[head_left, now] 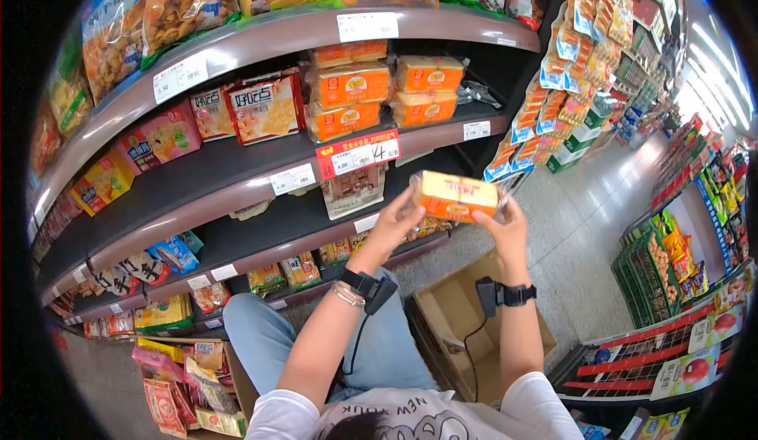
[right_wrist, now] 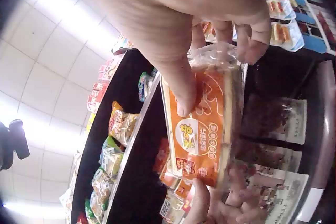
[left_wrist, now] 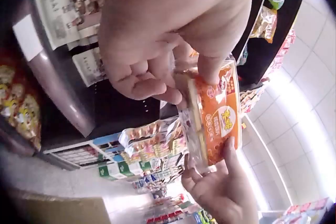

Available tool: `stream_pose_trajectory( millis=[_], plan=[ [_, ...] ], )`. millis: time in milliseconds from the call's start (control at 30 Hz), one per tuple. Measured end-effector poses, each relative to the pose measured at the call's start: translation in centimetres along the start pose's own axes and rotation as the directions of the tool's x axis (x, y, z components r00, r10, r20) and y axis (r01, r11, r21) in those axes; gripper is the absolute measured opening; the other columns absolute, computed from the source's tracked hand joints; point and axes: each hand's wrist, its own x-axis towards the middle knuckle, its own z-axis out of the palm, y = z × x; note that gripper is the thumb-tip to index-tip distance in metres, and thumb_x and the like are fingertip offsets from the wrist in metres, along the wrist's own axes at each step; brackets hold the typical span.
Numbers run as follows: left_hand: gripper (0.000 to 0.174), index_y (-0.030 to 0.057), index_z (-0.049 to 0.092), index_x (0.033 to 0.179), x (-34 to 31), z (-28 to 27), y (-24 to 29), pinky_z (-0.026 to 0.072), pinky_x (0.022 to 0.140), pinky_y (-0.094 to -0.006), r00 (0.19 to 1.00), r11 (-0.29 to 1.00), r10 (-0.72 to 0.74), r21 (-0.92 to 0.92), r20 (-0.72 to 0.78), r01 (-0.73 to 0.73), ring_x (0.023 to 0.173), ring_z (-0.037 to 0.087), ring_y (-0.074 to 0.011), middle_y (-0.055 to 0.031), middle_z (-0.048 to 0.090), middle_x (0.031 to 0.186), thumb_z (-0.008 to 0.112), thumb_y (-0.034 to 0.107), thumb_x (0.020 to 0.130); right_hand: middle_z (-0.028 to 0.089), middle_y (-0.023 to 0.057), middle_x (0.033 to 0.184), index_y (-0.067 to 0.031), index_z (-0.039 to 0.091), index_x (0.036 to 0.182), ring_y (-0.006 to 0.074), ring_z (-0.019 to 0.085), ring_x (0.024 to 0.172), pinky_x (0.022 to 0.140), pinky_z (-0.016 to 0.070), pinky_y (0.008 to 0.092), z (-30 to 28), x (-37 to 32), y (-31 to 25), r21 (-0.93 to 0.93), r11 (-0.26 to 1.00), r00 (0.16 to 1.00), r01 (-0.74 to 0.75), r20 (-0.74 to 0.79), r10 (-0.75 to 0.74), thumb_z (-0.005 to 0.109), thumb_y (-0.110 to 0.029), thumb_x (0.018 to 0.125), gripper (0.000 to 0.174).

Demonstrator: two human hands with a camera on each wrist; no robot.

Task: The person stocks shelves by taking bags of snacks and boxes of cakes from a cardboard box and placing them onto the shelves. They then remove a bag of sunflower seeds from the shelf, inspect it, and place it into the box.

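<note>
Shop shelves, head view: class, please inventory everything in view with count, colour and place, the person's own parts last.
Held pack: one, orange and cream, between both hands
Stacked packs: at least five, orange, middle shelf
Biscuit packs: at least two, red and white, left of stacks
Snack bags: several, mixed, top shelf
Sale sign: one, mostly red, below stacks
Price tags: several, white, shelf edges
Hanging packs: many, mixed, shelves' right end
Cardboard boxes: two, brown, lower left and lower centre
Crate: one, green, right
Other goods: too many or blurred to count
Wrist cameras: two, black, on wrists
Jeans: one pair, blue, bottom centre
Left hand: one, bare, pack's left end
Right hand: one, bare, pack's right end
</note>
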Motion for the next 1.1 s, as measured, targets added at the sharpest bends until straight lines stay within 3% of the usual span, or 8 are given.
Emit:
stream_pose_trajectory(
  millis=[167,267,367,500,533,633,833,1100],
  plan=[
    [0.061,0.0028,0.042,0.139,2.2,-0.3,6.0,0.0411,0.06,-0.0195,0.967,0.971,0.231,0.084,-0.109,-0.223,0.073,0.05,-0.0022,0.0015,0.061,0.098,0.068,0.023,0.088,0.06,0.0082,0.114,0.0021,0.051,0.123,0.0155,0.055,0.105,0.093,0.0426,0.0292,2.7,4.9,-3.0,0.082,0.987,0.991,0.135,-0.023,-0.134,0.078,-0.005,0.073,0.058],
    [0.057,-0.0021,0.045,0.136,3.7,-0.5,8.6,0.0475,0.074,-0.0246,0.945,0.944,0.286,0.217,-0.157,-0.25,0.091,0.056,-0.0077,-0.0034,0.062,0.11,0.067,0.022,0.088,0.059,0.0099,0.117,0.0011,0.047,0.126,0.0169,0.054,0.108,0.096,0.041,0.0301,3.6,7.9,-3.3,0.117,0.98,0.987,0.158,-0.024,-0.156,0.078,-0.006,0.074,0.061],
    [0.058,-0.0022,0.047,0.133,6.4,-1.0,9.3,0.0471,0.081,-0.024,0.782,0.768,0.611,0.332,-0.122,-0.548,0.096,0.059,-0.0104,-0.0064,0.065,0.111,0.069,0.023,0.086,0.057,0.0117,0.119,0.0013,0.046,0.127,0.0183,0.054,0.111,0.097,0.0408,0.0311,4.6,10.9,-3.7,0.208,0.96,0.98,0.187,0.024,-0.196,0.078,-0.007,0.075,0.061],
    [0.058,-0.0038,0.052,0.128,7.3,-0.9,11.9,0.0429,0.094,-0.0297,0.803,0.708,0.57,0.6,-0.174,-0.373,0.111,0.059,-0.0207,-0.0215,0.061,0.119,0.071,0.026,0.082,0.056,0.0136,0.123,0.0022,0.044,0.129,0.0206,0.053,0.115,0.098,0.0412,0.0321,5.6,14.6,-4.1,0.261,0.944,0.97,0.204,0.075,-0.23,0.076,-0.008,0.077,0.062],
    [0.055,-0.0019,0.055,0.126,7.8,-0.7,12.0,0.0451,0.091,-0.0322,0.715,0.613,0.68,0.661,-0.163,-0.432,0.103,0.061,-0.0259,-0.0215,0.062,0.112,0.071,0.025,0.082,0.055,0.0138,0.124,0.0024,0.044,0.13,0.0207,0.052,0.115,0.098,0.0413,0.032,5.8,15.4,-4.3,0.272,0.944,0.97,0.187,0.1,-0.221,0.076,-0.008,0.077,0.062],
    [0.053,0.0021,0.055,0.127,9.5,-1.4,11.8,0.0477,0.083,-0.031,0.679,0.496,0.718,0.796,-0.153,-0.346,0.085,0.064,-0.0211,-0.0184,0.064,0.106,0.068,0.03,0.084,0.053,0.0154,0.127,0.0042,0.041,0.132,0.0215,0.051,0.117,0.098,0.0416,0.0317,6.2,17.6,-3.9,0.248,0.957,0.968,0.152,0.16,-0.195,0.074,-0.008,0.08,0.063],
    [0.047,0.0053,0.058,0.125,11.8,-1.6,11.8,0.0493,0.076,-0.0303,0.726,0.479,0.663,0.849,-0.183,-0.223,0.079,0.063,-0.0191,-0.0161,0.063,0.101,0.068,0.026,0.084,0.049,0.0171,0.131,0.0065,0.041,0.133,0.0239,0.052,0.117,0.098,0.0418,0.0315,6.7,20.4,-2.1,0.278,0.956,0.98,0.092,0.142,-0.136,0.071,-0.008,0.082,0.06],
    [0.051,0.0078,0.054,0.131,12.5,-0.9,12.7,0.0513,0.074,-0.0289,0.775,0.631,0.607,0.7,-0.177,-0.334,0.085,0.066,-0.0185,-0.0157,0.062,0.103,0.068,0.013,0.082,0.049,0.0171,0.13,0.0076,0.039,0.133,0.0232,0.052,0.116,0.098,0.0422,0.0321,7.2,21.8,-1.3,0.264,0.95,0.974,0.168,0.101,-0.201,0.072,-0.008,0.081,0.063]
  ],
)
